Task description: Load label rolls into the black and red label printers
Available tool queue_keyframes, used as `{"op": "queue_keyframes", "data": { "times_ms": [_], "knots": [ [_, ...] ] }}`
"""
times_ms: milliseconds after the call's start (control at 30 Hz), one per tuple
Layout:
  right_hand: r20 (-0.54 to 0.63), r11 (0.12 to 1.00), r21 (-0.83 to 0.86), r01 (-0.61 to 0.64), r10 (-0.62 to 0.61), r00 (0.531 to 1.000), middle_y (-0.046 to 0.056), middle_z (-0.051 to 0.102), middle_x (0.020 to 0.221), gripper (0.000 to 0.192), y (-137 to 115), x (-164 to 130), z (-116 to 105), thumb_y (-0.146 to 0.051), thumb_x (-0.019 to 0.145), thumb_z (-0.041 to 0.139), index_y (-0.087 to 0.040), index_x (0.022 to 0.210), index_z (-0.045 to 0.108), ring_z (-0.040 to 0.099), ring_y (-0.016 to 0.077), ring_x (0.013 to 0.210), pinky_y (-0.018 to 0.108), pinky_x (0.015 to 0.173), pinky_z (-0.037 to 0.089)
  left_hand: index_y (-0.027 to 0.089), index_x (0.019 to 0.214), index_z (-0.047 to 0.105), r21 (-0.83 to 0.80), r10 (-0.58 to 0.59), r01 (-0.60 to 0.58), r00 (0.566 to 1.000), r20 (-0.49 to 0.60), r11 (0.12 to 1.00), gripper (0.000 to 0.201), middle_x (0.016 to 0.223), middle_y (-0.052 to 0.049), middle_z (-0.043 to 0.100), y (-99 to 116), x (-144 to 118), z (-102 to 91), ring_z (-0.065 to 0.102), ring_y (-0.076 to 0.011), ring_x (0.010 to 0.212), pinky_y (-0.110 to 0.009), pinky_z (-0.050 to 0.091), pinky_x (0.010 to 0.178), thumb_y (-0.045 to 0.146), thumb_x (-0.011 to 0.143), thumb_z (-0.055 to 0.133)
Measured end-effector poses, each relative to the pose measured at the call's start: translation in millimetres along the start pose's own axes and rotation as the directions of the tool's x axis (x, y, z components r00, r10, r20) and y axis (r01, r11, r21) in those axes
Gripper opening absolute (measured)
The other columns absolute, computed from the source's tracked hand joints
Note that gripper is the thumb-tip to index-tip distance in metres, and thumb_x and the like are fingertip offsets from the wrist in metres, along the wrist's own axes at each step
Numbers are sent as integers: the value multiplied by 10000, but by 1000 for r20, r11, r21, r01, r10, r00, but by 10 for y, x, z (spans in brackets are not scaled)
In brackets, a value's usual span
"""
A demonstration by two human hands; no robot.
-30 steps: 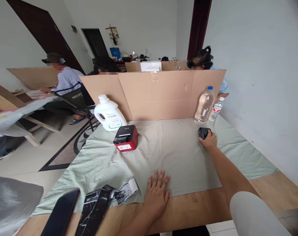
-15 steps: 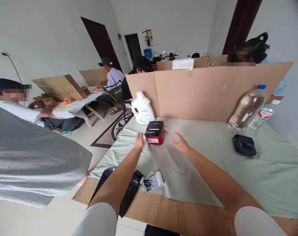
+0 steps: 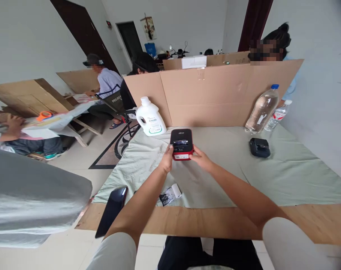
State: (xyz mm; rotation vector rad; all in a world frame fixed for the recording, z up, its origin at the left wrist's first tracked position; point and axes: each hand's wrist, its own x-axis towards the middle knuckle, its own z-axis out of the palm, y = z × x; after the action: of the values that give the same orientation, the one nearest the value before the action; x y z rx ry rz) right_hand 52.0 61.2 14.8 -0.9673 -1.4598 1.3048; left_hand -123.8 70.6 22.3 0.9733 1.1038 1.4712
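Printer [image 3: 181,144] between hands | left hand [image 3: 167,160], right hand [image 3: 201,159] grip its sides

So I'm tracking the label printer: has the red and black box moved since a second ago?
Yes. The red and black box now sits between both hands, farther from the white jug and nearer the table's middle than before.
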Motion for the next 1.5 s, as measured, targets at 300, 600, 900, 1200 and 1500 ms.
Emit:
{"op": "queue_keyframes", "data": {
  "times_ms": [300,600,900,1200,1500],
  "knots": [
    [13,992,-113,-54,55,998,15,385,1472,657,-367,-1641,-996,-501,842,550,-310,1430,327,367,235,1346,463,1081,353,246,1460,217,248,-190,136,959,212,959,563,1500,-50,331,-519,-1299,933,345,-201,1361,-396,361,1090,483,956,302],
    [-162,978,-180,-101,72,984,80,451,1423,674,-28,-1965,-1005,-597,825,514,-267,1398,388,437,259,1295,454,1018,430,273,1478,183,341,-201,106,945,258,934,571,1487,-42,359,-715,-1539,939,337,-225,1365,-421,336,1108,468,955,305],
    [-428,931,-365,-5,-163,889,104,611,1222,623,-95,-1476,-833,-634,895,268,-207,1004,709,310,274,1361,496,1112,229,267,1434,314,81,-271,262,952,139,962,613,1486,-32,362,-716,-1581,1006,320,-220,1370,-361,266,1135,455,881,496],
    [-555,886,-464,-9,-283,782,111,548,1263,333,205,-1573,-591,-495,760,596,-209,911,672,382,294,1290,511,1056,291,249,1360,456,128,-130,98,954,271,987,659,1531,4,260,-520,-1125,873,144,-229,1429,-378,130,1162,193,710,544],
    [-634,922,-383,62,-311,708,124,460,1358,541,384,-1644,-457,-452,815,555,-194,1281,456,421,243,1265,471,1070,323,258,1339,476,76,-51,19,893,448,997,701,1518,33,282,-769,-977,816,188,-255,1410,-382,161,1148,185,642,482]
  ]
}}
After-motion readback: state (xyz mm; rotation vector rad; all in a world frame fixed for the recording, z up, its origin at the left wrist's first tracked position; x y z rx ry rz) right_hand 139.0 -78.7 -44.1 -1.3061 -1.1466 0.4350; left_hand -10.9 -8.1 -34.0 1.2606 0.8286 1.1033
